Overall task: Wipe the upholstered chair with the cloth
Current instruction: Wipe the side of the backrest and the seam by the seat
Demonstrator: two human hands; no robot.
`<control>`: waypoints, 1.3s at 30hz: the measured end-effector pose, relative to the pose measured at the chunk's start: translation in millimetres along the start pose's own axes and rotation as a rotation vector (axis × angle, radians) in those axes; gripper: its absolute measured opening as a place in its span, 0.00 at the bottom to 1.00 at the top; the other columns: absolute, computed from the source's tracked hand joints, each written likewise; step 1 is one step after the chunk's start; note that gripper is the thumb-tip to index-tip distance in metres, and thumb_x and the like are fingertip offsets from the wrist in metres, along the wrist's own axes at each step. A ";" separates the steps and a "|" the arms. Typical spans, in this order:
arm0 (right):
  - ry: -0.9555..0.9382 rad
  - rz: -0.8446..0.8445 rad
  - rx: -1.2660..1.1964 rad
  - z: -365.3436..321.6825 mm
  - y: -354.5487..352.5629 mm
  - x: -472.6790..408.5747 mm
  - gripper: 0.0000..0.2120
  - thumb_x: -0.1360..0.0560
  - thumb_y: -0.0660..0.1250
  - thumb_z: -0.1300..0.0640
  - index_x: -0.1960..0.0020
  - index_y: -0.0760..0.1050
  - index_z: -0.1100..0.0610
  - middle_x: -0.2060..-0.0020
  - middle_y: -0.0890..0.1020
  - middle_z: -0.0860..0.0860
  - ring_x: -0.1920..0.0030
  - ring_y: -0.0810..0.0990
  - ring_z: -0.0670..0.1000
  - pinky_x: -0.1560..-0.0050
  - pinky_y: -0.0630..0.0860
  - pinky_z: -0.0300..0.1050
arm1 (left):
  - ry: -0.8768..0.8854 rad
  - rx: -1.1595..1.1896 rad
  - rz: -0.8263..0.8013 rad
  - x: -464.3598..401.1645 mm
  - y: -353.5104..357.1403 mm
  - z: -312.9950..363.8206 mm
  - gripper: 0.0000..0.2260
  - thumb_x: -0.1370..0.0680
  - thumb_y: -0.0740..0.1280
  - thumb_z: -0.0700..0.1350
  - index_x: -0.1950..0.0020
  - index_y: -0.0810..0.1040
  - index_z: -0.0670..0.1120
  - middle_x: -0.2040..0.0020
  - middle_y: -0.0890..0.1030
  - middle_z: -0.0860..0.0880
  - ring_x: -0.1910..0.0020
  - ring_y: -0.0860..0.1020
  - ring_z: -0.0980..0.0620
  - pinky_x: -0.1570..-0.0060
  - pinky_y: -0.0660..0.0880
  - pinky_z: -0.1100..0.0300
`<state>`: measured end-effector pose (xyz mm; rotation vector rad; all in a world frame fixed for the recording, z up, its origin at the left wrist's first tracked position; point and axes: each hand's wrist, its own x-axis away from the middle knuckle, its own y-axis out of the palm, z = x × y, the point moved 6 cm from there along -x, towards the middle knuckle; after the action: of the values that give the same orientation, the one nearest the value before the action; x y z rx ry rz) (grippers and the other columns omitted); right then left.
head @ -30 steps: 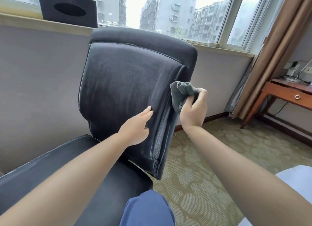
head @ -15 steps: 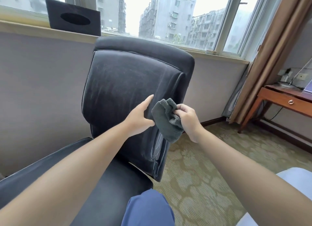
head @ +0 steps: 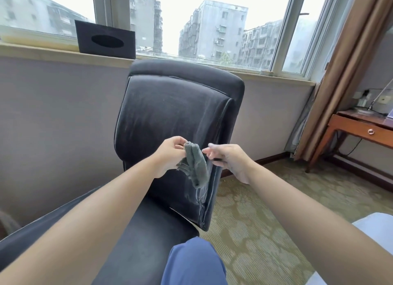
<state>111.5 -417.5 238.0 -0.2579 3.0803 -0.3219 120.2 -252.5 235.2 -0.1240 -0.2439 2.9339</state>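
A dark upholstered chair (head: 170, 112) stands in front of me, its backrest upright and its seat reaching toward the lower left. In front of the backrest's lower right part hangs a small grey cloth (head: 195, 165). My left hand (head: 170, 155) pinches the cloth's top end between thumb and fingers. My right hand (head: 227, 159) is just to the right of the cloth, fingers spread and relaxed, holding nothing. The cloth dangles free of the chair's edge.
A black tissue box (head: 105, 40) sits on the window sill (head: 42, 52) behind the chair. A wooden desk (head: 361, 131) and brown curtain (head: 350, 72) stand at the right. Patterned carpet (head: 255, 221) lies right of the chair. My blue-clad knee (head: 193, 263) is below.
The cloth passed from my right hand to my left. My right hand let go and drew slightly right; my left hand left the backrest and took the cloth's top.
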 end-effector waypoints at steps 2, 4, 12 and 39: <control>0.005 0.035 0.090 3.9 1.3 0.2 0.04 0.27 0.70 0.55 0.57 0.78 0.55 0.46 0.82 0.52 0.43 0.78 0.51 0.45 0.74 0.43 | 0.010 0.067 0.008 1.6 -1.5 3.8 0.08 0.23 0.67 0.35 0.59 0.73 0.45 0.66 0.78 0.46 0.73 0.75 0.53 0.73 0.71 0.63; 0.051 -0.025 0.088 11.1 5.7 -1.1 0.11 0.29 0.73 0.54 0.49 0.75 0.53 0.47 0.81 0.51 0.43 0.78 0.50 0.40 0.74 0.47 | 0.018 0.142 -0.014 2.8 -3.3 6.3 0.07 0.24 0.67 0.33 0.58 0.75 0.43 0.66 0.79 0.46 0.71 0.76 0.50 0.70 0.74 0.60; 0.052 0.021 0.209 10.1 6.3 0.2 0.04 0.27 0.70 0.60 0.55 0.77 0.53 0.59 0.81 0.51 0.57 0.79 0.49 0.57 0.76 0.41 | -0.062 0.389 -0.037 2.2 -7.6 5.0 0.05 0.23 0.65 0.36 0.51 0.79 0.41 0.58 0.82 0.43 0.62 0.82 0.49 0.58 0.81 0.56; 0.049 0.282 -0.801 23.6 -1.9 -18.4 0.05 0.22 0.64 0.58 0.49 0.77 0.59 0.50 0.80 0.58 0.53 0.81 0.54 0.53 0.80 0.50 | 0.150 0.373 0.160 -10.3 48.2 15.9 0.21 0.28 0.65 0.27 0.39 0.67 0.44 0.50 0.83 0.42 0.50 0.83 0.46 0.49 0.80 0.55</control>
<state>131.2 -421.0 215.6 0.1778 3.0503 0.9296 119.6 -303.7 243.2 -0.3175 0.3491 3.0449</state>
